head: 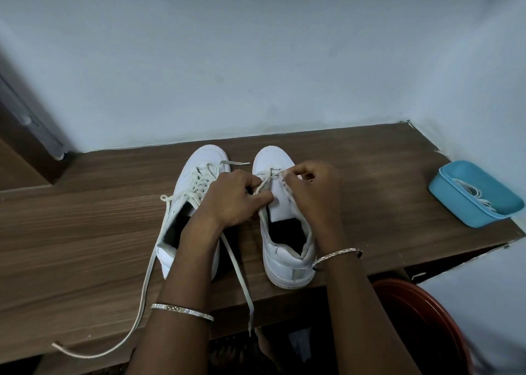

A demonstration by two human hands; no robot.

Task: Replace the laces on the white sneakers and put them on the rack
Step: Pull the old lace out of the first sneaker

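L sneaker (pixel 207 158) and R sneaker (pixel 287 263), both white, sit side by side on wood top (pixel 85 218); L trails loose lace (pixel 238 275). I see L hand (pixel 230 198), R hand (pixel 313 192) over R sneaker, fingers curled, pinching its lace (pixel 264 187).

Blurred lace (pixel 265 187) betw. fingers (pixel 301 172) — red tub (pixel 421 312) cut off at btm edge, left sneaker (pixel 200 158) partly behind forearm (pixel 187 261).

Brown wood-grain surface (pixel 85 232) beneath the left grip (pixel 230 198) and right grip (pixel 310 187), pale blue wall (pixel 256 61) beyond them, light blue plastic tub (pixel 452 204) well right of the right grip, red-brown round basin (pixel 427 303) below it, dark door frame (pixel 25 135) far left.
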